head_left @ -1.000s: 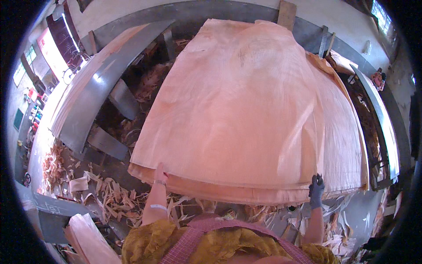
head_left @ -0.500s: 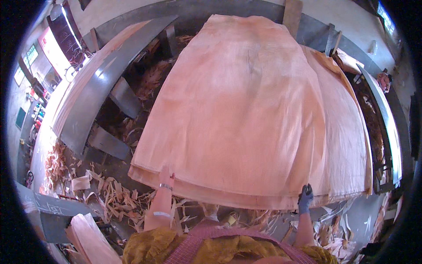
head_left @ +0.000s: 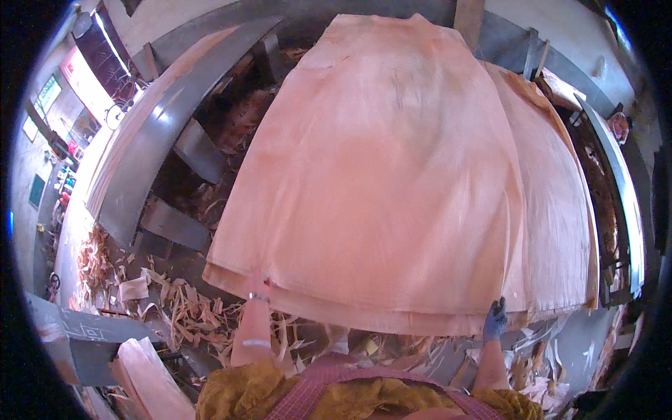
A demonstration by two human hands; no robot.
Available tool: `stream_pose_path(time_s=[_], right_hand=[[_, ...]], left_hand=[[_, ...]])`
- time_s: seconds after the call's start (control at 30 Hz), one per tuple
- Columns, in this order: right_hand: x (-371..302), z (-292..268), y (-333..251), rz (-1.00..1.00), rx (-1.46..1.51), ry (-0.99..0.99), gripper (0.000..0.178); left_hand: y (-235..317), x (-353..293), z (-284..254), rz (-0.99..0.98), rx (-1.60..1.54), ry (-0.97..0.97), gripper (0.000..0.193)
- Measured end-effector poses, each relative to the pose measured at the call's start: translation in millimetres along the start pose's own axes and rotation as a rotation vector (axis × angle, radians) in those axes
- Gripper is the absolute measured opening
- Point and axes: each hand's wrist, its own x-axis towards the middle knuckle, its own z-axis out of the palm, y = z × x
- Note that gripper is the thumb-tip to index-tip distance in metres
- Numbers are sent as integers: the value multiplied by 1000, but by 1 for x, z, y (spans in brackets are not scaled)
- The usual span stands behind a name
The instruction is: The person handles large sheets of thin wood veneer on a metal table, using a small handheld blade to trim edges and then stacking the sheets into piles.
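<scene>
A large, thin, pinkish wood veneer sheet (head_left: 392, 203) spreads out before me, its near edge wavy. My left hand (head_left: 260, 283), bare with a band at the wrist, grips that edge near its left corner. Toward the right end of the same edge, my right hand (head_left: 495, 319) in a dark grey glove is closed on it. Under the raised sheet more veneer sheets (head_left: 560, 231) show along the right side and the front. The sheet hides some of the fingers of both hands.
To the left stands a long grey metal-edged bench (head_left: 143, 175) with veneer on it. Scraps of veneer (head_left: 189, 315) litter the floor around my feet. A grey beam (head_left: 91, 329) and a bundle of strips (head_left: 150, 378) lie at the lower left. Another person (head_left: 619, 126) is at the far right.
The veneer sheet has shifted slightly away and bulges more along its middle. My right hand has moved a little to the right; my left hand has moved slightly left.
</scene>
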Motion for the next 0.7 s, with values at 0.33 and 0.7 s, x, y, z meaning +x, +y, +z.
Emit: stream_pose_path(time_s=[0.33, 0.7], right_hand=[[104, 23, -18, -250, -192, 149, 49], [49, 5, -31, 56, -284, -119, 49]], left_hand=[[30, 26, 72, 117, -7, -145, 28], [-2, -36, 19, 109, -158, -125, 38]])
